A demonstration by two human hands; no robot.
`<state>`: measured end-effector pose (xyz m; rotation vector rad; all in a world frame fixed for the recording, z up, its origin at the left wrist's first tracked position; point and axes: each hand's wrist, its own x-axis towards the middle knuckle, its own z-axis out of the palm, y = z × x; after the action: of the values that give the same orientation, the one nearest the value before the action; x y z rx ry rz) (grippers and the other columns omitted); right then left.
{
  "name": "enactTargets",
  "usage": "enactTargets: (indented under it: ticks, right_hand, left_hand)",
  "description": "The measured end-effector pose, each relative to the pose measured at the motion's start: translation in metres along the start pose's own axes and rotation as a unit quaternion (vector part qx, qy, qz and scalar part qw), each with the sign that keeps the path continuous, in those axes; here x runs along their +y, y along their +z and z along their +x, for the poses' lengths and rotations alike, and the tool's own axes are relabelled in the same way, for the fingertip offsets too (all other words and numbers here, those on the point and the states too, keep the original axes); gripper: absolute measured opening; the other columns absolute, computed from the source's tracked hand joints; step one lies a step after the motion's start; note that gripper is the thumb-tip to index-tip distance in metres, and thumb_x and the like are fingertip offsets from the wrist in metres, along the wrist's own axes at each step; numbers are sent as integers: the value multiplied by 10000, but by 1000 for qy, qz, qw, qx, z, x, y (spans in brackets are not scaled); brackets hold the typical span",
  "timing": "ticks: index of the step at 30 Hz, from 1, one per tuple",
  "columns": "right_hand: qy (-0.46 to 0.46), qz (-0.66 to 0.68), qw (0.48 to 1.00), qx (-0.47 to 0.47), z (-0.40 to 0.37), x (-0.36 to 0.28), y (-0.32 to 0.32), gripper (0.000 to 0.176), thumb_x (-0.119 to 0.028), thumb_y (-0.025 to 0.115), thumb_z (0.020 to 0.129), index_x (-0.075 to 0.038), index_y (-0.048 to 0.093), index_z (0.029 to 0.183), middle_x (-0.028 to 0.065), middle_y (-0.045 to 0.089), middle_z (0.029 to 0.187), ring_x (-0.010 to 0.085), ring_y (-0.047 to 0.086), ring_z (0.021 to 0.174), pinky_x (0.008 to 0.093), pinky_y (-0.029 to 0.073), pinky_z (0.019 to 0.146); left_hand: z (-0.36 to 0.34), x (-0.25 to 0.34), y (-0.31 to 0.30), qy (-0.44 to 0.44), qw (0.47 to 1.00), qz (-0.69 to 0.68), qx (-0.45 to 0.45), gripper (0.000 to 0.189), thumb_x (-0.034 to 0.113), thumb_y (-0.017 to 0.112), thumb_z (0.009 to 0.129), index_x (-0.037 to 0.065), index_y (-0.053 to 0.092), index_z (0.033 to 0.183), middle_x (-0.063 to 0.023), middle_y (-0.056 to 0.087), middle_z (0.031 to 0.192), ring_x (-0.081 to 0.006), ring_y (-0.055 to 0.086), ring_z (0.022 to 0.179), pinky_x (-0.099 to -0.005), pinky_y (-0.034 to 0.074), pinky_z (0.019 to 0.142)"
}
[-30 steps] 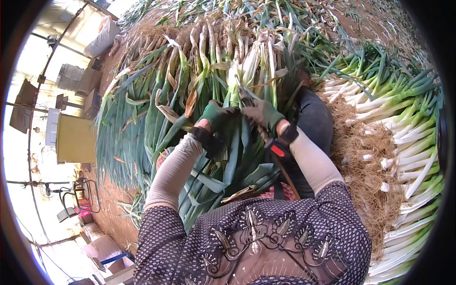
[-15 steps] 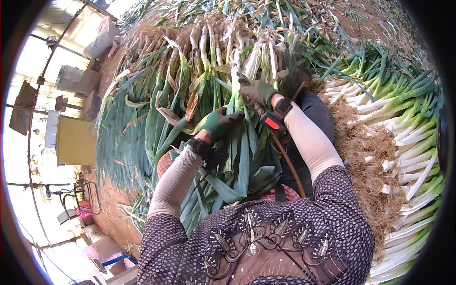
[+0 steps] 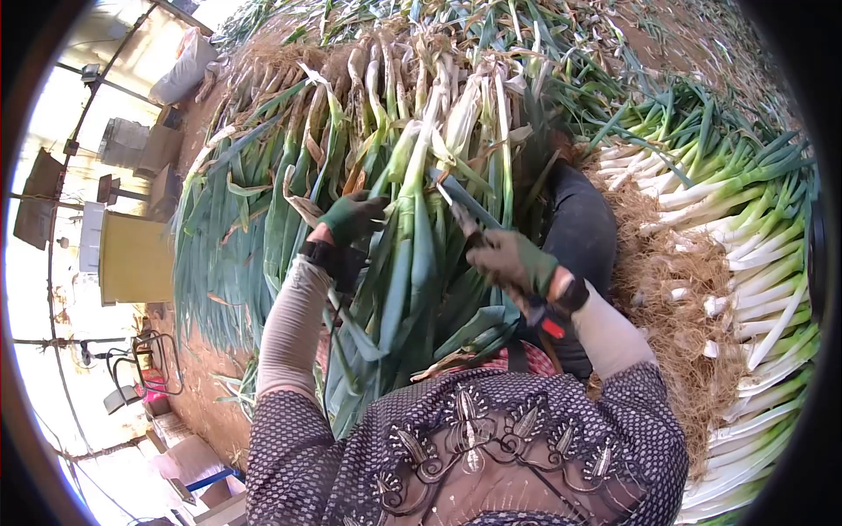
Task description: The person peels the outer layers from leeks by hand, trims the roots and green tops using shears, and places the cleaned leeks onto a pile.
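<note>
In the head view my left hand [image 3: 351, 219], in a green and dark glove, has its fingers curled around an outer leaf of a leek, left of the stalk. That leek [image 3: 412, 171] lies on the pile, its pale stem pointing away from me and its green leaves toward my lap. My right hand [image 3: 513, 261], gloved too, is closed around an air blow gun [image 3: 463, 217] whose nozzle points up and left toward the leek. A red mark shows on its lower part; motion blurs the hand a little.
A thick row of unpeeled leeks [image 3: 237, 210] spreads left and ahead, roots at the far side. At right lie cleaned white-stemmed leeks [image 3: 763, 254] with brown roots [image 3: 675, 289]. A yellow container [image 3: 136, 259] stands at left. Loose leaves cover the ground beyond.
My left hand has moved left, away from the leek's stalk. My right hand has come down and toward me with the air blow gun. The leek has shifted slightly left.
</note>
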<state>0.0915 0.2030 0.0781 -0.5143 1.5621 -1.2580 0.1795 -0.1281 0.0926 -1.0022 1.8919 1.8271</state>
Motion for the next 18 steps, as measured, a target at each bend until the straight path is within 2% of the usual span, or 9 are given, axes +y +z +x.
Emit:
enactTargets:
  ticks: [1, 3, 6, 8, 10, 12, 14, 15, 18]
  right_hand:
    - [13, 10, 1000, -3, -16, 5, 7, 401, -332, 687, 858, 14, 604, 1042, 30, 617, 786, 92, 575, 608, 252, 473, 565]
    - [14, 1, 999, 32, -26, 7, 4, 450, -345, 686, 857, 25, 592, 1094, 60, 632, 819, 118, 592, 641, 266, 482, 599]
    - [-2, -101, 981, 165, -29, 11, -16, 534, -389, 688, 839, 34, 571, 1142, 149, 656, 880, 225, 647, 767, 335, 510, 707]
    - [10, -235, 930, 282, -11, 9, -41, 606, -432, 701, 808, 37, 557, 1163, 218, 661, 933, 316, 669, 892, 397, 515, 802]
    - [58, -253, 913, 316, 18, 18, -57, 653, -431, 702, 783, 46, 529, 1194, 280, 627, 1036, 400, 621, 1017, 440, 485, 893]
    - [87, -294, 888, 342, 44, 27, -67, 678, -409, 697, 765, 46, 501, 1227, 318, 584, 1134, 451, 588, 1088, 464, 469, 948]
    - [103, -354, 857, 361, 66, 35, -68, 685, -368, 686, 754, 39, 473, 1262, 330, 532, 1228, 471, 571, 1105, 470, 466, 966]
    - [144, -341, 854, 366, 76, 42, -74, 617, -286, 643, 771, 3, 463, 1286, 306, 485, 1307, 476, 538, 1148, 458, 438, 1018]
    - [93, -504, 765, 390, 113, 97, -84, 565, -285, 615, 814, -27, 455, 1291, 211, 484, 1339, 443, 560, 1141, 485, 452, 987]
  left_hand:
    - [24, -16, -31, 23, 989, 141, 43, 377, 317, 670, 899, 36, 625, 1146, -49, 672, 875, -141, 633, 718, -281, 505, 625]
    - [10, 2, -32, 46, 919, 361, 155, 426, 282, 701, 859, 7, 625, 1176, -83, 696, 933, -154, 663, 803, -282, 527, 705]
    - [18, 15, -17, 177, 879, 400, 193, 426, 308, 700, 862, -2, 642, 1147, -113, 705, 931, -180, 671, 821, -301, 531, 739]
    - [29, 21, 10, 222, 867, 408, 183, 470, 380, 699, 857, 8, 652, 1140, -165, 708, 963, -230, 684, 857, -335, 528, 782]
    - [40, 24, 45, 158, 889, 408, 136, 501, 392, 710, 833, -2, 646, 1136, -182, 706, 980, -257, 689, 887, -337, 528, 795]
    - [51, 14, 77, 132, 875, 426, 188, 525, 383, 730, 794, -15, 640, 1125, -186, 699, 957, -274, 682, 872, -351, 523, 786]
    - [53, 16, 81, 140, 931, 304, 146, 466, 291, 740, 766, -8, 645, 1111, -145, 694, 928, -244, 663, 822, -352, 523, 746]
    - [46, 24, 77, 121, 950, 257, 131, 451, 260, 731, 766, -4, 646, 1122, -135, 693, 924, -237, 661, 813, -349, 525, 729]
    - [26, 31, 38, 87, 980, 138, 117, 360, 187, 714, 766, 8, 672, 1076, -79, 681, 856, -160, 631, 732, -314, 508, 642]
